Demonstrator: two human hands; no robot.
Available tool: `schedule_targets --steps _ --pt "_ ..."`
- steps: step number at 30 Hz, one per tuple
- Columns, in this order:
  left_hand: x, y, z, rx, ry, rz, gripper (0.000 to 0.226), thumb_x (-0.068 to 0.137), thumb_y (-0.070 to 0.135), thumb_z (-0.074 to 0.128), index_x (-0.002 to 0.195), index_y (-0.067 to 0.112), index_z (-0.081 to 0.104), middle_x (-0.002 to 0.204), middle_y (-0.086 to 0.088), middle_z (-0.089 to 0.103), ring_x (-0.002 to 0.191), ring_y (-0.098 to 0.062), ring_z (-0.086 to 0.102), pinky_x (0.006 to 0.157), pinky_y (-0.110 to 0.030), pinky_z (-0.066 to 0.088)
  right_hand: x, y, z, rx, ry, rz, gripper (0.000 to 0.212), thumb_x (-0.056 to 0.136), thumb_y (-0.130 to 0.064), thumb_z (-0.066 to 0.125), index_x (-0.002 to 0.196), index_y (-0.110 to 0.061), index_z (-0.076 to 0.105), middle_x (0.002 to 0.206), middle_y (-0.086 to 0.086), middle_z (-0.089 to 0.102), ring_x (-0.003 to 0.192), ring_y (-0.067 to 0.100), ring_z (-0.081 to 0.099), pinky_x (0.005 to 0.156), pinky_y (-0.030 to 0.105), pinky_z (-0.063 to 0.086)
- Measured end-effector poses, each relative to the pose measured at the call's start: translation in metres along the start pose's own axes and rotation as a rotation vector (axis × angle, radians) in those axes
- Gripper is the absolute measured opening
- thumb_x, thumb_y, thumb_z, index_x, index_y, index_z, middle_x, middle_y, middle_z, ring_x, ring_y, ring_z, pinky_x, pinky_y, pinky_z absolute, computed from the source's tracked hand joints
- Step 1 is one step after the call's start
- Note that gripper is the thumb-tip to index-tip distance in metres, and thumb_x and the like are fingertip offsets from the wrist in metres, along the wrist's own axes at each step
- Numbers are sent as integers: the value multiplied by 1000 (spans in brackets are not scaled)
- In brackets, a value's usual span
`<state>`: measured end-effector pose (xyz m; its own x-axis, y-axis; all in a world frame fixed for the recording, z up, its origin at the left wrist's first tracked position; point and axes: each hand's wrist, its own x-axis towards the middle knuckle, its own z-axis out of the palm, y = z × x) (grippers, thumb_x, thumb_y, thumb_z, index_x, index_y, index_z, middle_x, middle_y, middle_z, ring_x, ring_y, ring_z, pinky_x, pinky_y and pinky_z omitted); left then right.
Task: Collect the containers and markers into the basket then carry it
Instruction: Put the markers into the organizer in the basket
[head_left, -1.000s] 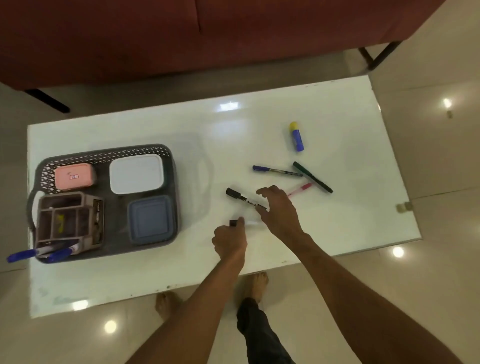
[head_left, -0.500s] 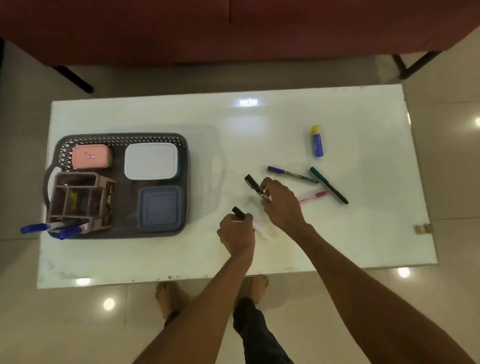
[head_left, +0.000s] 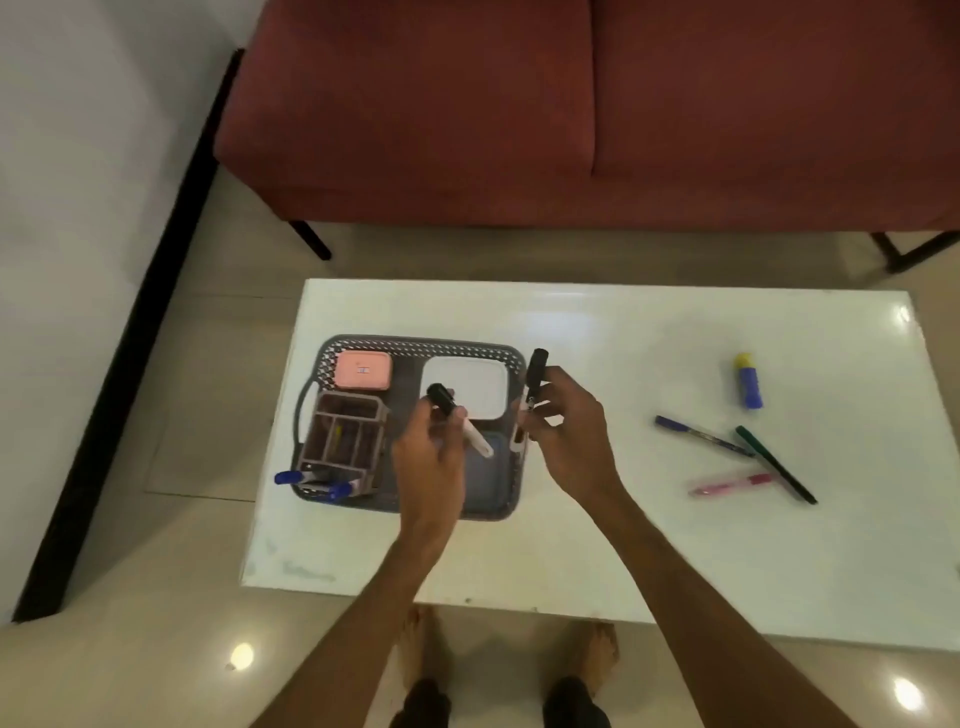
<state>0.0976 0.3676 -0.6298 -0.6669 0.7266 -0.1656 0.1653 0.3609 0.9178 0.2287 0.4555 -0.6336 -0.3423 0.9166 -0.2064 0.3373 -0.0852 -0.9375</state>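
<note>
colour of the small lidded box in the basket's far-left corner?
Pink; the small box shows clearly in the head view.

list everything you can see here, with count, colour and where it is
basket: 1, grey, left part of the table
table: 1, white, centre
pink container: 1, pink, basket, far left corner
white container: 1, white, basket, far right
blue container: 1, blue-grey, basket, near right, partly hidden
organiser: 1, brown, basket, left
blue-capped markers: 2, by the organiser's near end
black-capped markers: 2, one in each hand
loose pens: 3, blue, green, pink, table right
glue stick: 1, blue and yellow, table far right
sofa: 1, red, behind the table
left hand: holds a marker over the basket
right hand: holds a marker at the basket's right edge
</note>
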Motion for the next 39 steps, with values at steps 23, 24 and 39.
schedule_targets --steps 23,24,39 --pt "136 -96 -150 277 -58 71 21 97 14 60 117 9 64 105 -4 75 96 -17 71 88 -27 55 47 9 233 -406 -52 -118 36 89 -4 66 124 -13 62 114 5 72 102 22 69 89 36 57" --pt "136 -98 -149 305 -66 59 22 97 13 60 118 9 64 108 -5 75 99 -18 71 90 -28 55 48 13 235 -443 -59 -121 33 90 -5 65 122 -12 62 114 6 71 103 24 67 88 37 57" --pt "133 -97 -145 464 19 -30 47 88 21 72 130 13 53 131 -10 52 121 -27 51 100 -38 46 39 17 204 -508 -169 -107 63 79 2 70 137 -11 50 135 11 51 126 26 47 103 38 48"
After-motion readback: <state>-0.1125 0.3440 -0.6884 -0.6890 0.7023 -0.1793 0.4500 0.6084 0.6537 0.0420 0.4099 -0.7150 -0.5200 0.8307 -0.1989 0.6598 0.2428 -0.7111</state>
